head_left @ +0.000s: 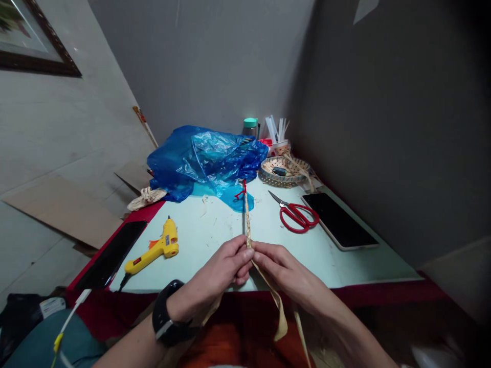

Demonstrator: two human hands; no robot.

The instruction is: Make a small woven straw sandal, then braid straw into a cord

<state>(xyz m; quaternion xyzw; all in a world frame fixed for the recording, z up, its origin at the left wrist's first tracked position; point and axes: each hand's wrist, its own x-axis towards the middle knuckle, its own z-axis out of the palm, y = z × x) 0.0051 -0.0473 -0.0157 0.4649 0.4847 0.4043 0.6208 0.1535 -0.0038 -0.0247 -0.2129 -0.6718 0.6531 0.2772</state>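
My left hand [224, 268] and my right hand [278, 266] meet at the table's near edge, both pinched shut on a thin stick wrapped in tan strip [247, 220]. The stick points away from me and ends in a red tie [242, 190]. Loose ends of the tan strip [278, 312] hang down below my hands over my lap. A black watch [169, 317] sits on my left wrist.
On the pale table [215, 225] lie a yellow glue gun [155, 250], red scissors [297, 214], a phone [339, 221], a blue plastic bag [205, 158], a woven basket [284, 171] and a cup of glue sticks [278, 135]. A grey wall [383, 128] stands close on the right.
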